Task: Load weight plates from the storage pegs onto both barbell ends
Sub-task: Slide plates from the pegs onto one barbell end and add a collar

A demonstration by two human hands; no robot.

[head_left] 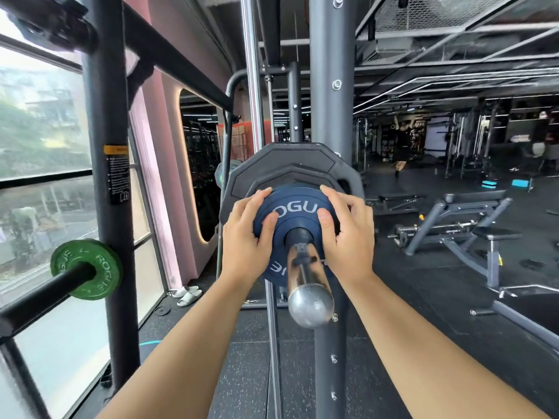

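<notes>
Two hands hold the blue plate (295, 207), which is threaded on the sleeve (305, 276). The left hand (245, 240) is on the plate's edge left of the sleeve and the right hand (348, 237) is on its edge right of the sleeve. On each, the fingers curl over the rim and the thumb presses flat on the front face. Neither hand is nearer; they sit level with each other, one either side of the sleeve.

The sleeve's long axis runs from its chrome end, closest to the person, straight away toward the black plates (290, 160) further up the sleeve. The blue plate lies between that chrome end and the black plates, with its face square to the axis. Any seating push would therefore go directly away from the person, along the sleeve. Whether the blue plate sits flush against the nearer black plate cannot be told, because the hands and the plate itself hide the joint.

The blue plate is round and dark navy, with white lettering partly covered by the thumbs and a raised ring around its bore. It is clearly smaller than the many-sided black plates behind it.

Well to the left of the sleeve, a small green plate (86, 269) hangs on a dark peg (39, 294), untouched.
</notes>
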